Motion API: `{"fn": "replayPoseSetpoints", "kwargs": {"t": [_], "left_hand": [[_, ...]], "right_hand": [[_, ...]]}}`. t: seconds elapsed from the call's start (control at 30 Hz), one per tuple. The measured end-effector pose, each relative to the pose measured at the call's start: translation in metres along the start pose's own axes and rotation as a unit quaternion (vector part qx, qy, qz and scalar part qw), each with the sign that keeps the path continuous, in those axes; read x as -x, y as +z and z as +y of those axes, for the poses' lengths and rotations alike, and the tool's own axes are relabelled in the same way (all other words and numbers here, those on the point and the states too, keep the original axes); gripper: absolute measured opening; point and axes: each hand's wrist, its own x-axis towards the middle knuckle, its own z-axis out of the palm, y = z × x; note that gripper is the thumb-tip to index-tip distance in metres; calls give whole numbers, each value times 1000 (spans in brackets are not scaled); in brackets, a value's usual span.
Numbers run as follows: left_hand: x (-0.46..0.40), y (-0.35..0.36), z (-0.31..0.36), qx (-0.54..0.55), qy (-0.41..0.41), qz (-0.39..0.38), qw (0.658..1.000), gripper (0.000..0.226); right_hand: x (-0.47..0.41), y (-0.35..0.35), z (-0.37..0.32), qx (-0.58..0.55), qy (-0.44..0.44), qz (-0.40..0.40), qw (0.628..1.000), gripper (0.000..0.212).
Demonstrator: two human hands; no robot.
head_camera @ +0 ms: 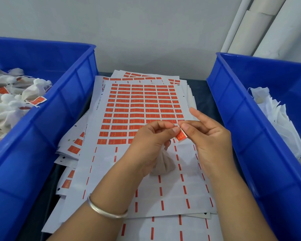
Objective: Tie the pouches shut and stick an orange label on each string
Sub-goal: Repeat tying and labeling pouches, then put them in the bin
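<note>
Single head-worn wide-angle view, looking forward and steeply down from above the person's forearms onto the dark table [201, 87], close in, with the stack of white sheets printed with orange rectangular labels [139, 108] at centre. Left hand [150, 141] and right hand [208, 136] meet near mid-frame, forearms entering from the bottom edge. Blue plastic crate at left [63, 105] and blue plastic crate at right [247, 119] are both cropped by the frame; a pale wall [146, 32] fills the top.
</note>
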Motion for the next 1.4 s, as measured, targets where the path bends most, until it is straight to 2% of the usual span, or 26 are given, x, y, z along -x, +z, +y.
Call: {"fn": "replayPoseSetpoints", "kwargs": {"t": [0.17,0.27,0.37,0.5,0.63,0.93,1.0,1.1,1.2,1.3,1.4], "left_hand": [[-1,-1,-4,-2,55,38,998,8],[-4,-1,-6,22,82,57,995,15],[-5,-2,-6,35,93,49,994,15],[-5,1,-6,-30,118,44,992,10],[-5,0,-7,-82,146,44,985,12],[-7,1,-3,-141,121,28,982,5],[-6,-2,-1,-213,112,25,970,9],[0,-11,-1,-358,95,2,929,18],[3,-19,-3,-447,90,4,890,12],[8,-22,-1,-474,103,50,873,10],[16,-27,14,-466,120,101,871,12]], "right_hand": [[-3,1,4,-40,15,-10,999,39],[-4,4,6,-12,26,-45,999,47],[-3,6,9,16,19,-39,999,38],[-4,5,10,-8,24,-7,1000,38],[-3,6,10,-19,20,-10,1000,40],[-3,3,16,-43,21,23,999,32],[-4,2,15,-64,25,35,997,29],[-6,0,14,-127,49,48,989,28],[-6,1,13,-197,91,44,975,28],[-3,5,12,-223,110,16,968,25],[0,9,12,-195,111,4,975,29]]}}
